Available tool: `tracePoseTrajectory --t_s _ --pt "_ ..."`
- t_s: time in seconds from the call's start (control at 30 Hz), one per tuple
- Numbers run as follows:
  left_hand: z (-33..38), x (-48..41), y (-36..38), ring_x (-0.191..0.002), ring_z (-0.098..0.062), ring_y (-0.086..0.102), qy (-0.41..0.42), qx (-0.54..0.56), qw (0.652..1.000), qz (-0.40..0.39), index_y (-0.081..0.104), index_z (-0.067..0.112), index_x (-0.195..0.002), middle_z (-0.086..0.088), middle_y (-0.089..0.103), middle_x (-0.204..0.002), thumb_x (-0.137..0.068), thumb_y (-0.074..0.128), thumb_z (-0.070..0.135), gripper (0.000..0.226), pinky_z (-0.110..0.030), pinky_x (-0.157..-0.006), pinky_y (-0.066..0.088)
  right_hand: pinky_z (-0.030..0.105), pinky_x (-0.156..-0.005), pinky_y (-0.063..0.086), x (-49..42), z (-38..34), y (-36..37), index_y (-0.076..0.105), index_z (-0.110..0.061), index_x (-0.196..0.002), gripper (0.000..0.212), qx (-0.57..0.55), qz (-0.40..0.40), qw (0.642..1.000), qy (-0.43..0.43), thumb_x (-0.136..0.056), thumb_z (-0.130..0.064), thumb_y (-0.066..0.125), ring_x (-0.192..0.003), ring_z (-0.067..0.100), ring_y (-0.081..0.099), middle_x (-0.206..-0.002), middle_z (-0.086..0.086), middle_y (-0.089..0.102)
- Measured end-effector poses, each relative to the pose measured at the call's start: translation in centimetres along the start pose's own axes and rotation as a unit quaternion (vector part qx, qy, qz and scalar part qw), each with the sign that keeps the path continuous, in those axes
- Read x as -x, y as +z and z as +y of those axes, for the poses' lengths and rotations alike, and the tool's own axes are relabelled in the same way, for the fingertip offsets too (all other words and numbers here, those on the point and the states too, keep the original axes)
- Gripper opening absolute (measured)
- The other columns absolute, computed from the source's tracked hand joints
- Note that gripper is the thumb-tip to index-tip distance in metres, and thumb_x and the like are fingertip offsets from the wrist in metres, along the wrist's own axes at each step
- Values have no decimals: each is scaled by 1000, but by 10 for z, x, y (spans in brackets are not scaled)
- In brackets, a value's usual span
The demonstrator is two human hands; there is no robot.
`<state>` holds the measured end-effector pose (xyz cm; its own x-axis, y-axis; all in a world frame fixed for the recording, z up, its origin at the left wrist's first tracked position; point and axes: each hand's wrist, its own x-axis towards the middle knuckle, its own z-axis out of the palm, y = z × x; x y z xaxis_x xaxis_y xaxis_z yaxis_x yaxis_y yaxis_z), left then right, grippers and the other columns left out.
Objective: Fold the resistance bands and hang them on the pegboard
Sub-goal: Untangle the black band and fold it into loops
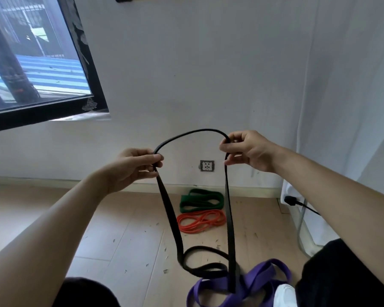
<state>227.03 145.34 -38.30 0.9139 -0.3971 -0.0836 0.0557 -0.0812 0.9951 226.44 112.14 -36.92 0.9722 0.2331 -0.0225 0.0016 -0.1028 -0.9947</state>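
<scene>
Where left hand [131,168] and right hand [249,149] pinch it, black band [169,210] behind fingers [231,148].

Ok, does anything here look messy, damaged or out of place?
Yes. Small flecks of debris litter the wooden floor. The purple band lies in a tangled heap, and the black band, pinched by the left hand and right hand, trails down onto it.

We see soft, even daylight coming from the window [33,63] up and left of our left hand [131,168]. The wall [208,74] above our right hand [248,149] is evenly lit, with faint shadows. Straight lines bow toward the frame edges, and fine detail looks slightly soft.
</scene>
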Motion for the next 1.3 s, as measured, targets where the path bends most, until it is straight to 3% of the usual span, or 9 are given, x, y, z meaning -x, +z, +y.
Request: tracePoseTrajectory --t_s 0.13,0.3,0.4,0.53,0.73,0.87,1.07,1.2,1.3 --pt "4 0 5 -78 -15 66 54 -4 994 90 77 7 -91 -4 70 -81 -49 98 43 59 -26 -70 60 45 -86 61 4 -3 0 67 5 -102 14 -5 -42 999 -8 -91 -4 69 -74 27 66 -82 11 62" --pt "5 -5 10 -53 -5 56 119 -260 911 296 76 15 -74 0 67 -62 -69 92 25 19 -20 -53 43 27 -43 46 6 -1 5 76 -1 -86 11 196 65 976 -73 -82 -10 82 -43 12 51 -64 7 64" --pt "4 -7 9 -47 -4 53 106 -272 920 261 76 22 -86 8 58 -54 -78 86 19 13 -24 -50 44 25 -37 37 2 1 7 75 -5 -94 6 173 89 978 -71 -91 -4 70 -37 9 39 -69 6 57" --pt "-1 -7 15 -62 -15 62 80 -212 957 181 74 9 -91 -13 57 -82 -88 76 9 3 -22 -54 58 27 -43 46 3 0 11 68 -7 -93 12 83 35 996 -17 -98 -2 58 -42 12 44 -76 11 50" --pt "6 -3 20 -59 -11 61 58 -37 989 132 70 6 -83 -7 59 -72 -63 87 20 29 -27 -66 61 25 -52 51 8 -12 15 61 -12 -91 12 -91 -14 995 -35 -87 -17 72 -48 12 50 -66 -5 54" --pt "7 -3 40 -59 -13 58 69 18 995 69 75 6 -92 -3 62 -73 -61 86 28 39 -28 -65 60 23 -47 42 10 -18 34 60 -14 -90 28 -92 4 994 -64 -78 -31 77 -52 12 54 -66 -5 53" --pt "7 -8 76 -74 -16 70 124 -90 984 94 77 14 -102 -1 74 -77 -72 78 34 37 -30 -71 62 25 -44 42 9 -15 63 64 -7 -82 33 -70 36 991 -112 -68 -31 82 -49 17 57 -60 -2 60" --pt "4 -8 95 -90 -32 75 124 -116 985 18 75 11 -107 -19 76 -92 -76 75 43 45 -34 -82 61 30 -49 52 6 -20 72 63 -1 -81 39 -100 100 983 -114 -65 -30 84 -50 19 61 -60 4 60" --pt "4 -10 104 -69 -27 63 149 -188 970 23 75 25 -107 0 72 -75 -85 72 42 28 -35 -65 54 31 -49 51 6 -21 72 63 1 -87 44 -84 122 983 -112 -65 -29 86 -50 19 61 -62 7 62"
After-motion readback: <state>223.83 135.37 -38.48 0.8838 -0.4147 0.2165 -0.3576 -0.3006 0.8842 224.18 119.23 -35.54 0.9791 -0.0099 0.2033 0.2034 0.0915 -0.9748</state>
